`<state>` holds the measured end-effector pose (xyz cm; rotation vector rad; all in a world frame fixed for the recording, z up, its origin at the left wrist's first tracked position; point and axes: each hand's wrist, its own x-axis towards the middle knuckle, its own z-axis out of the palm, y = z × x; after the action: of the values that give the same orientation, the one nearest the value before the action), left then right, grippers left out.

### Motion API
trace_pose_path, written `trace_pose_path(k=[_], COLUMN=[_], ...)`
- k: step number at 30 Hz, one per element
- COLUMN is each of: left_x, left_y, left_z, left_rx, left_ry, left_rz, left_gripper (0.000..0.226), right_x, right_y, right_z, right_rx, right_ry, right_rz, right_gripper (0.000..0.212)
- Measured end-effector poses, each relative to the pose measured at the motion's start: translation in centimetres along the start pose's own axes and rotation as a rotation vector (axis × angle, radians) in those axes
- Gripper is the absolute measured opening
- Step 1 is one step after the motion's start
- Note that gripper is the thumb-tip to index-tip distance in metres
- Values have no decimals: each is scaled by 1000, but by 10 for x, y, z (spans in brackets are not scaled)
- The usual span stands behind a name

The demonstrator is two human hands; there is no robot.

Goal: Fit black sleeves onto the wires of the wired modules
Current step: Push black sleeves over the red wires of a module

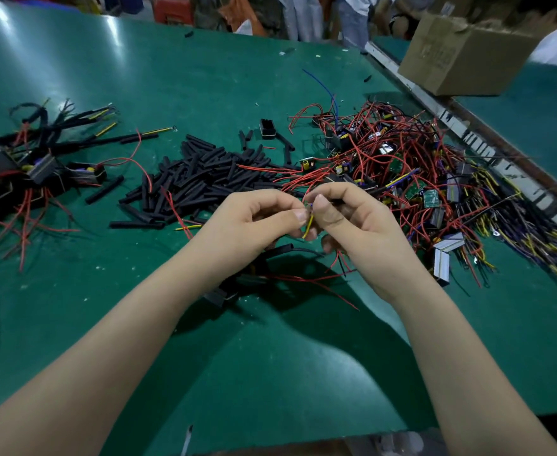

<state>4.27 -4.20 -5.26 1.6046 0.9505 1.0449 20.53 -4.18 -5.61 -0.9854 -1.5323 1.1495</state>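
My left hand [254,222] and my right hand [356,222] meet above the green table [270,373], both pinching a yellow wire [308,225] between thumb and forefinger. A black sleeve [278,249] sticks out under my left hand, and a dark module [219,296] with thin red wires [306,278] hangs below it, partly hidden. A heap of loose black sleeves [201,179] lies just beyond my hands. Unsleeved modules with red, yellow and purple wires form a big tangle [418,179] at the right. Sleeved modules [40,169] are piled at the left.
A cardboard box [461,57] stands at the back right beyond a metal rail [487,149] along the table's right edge. People stand at the far edge. A few stray sleeves [104,189] and a small black part [268,128] lie between the piles.
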Motion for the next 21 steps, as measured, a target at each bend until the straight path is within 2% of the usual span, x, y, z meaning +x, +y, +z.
trace_pose_path(k=[4,9,17,21], left_x=[2,2,3,3], left_y=[-1,-5,-8,-9], left_z=[1,1,3,0], left_rx=[-24,-8,129,120], left_ry=[31,52,111,101], left_rz=[-19,-14,67,95], left_gripper=[16,17,16,10], right_x=[0,-1,-2,-2], right_y=[0,-1,-1,-1], right_z=[-1,-3,2,3], right_rx=[2,-20,5,31], right_ry=[56,131,224,244], right_rz=[-55,-128,-128,-116], right_gripper=[9,9,12,11])
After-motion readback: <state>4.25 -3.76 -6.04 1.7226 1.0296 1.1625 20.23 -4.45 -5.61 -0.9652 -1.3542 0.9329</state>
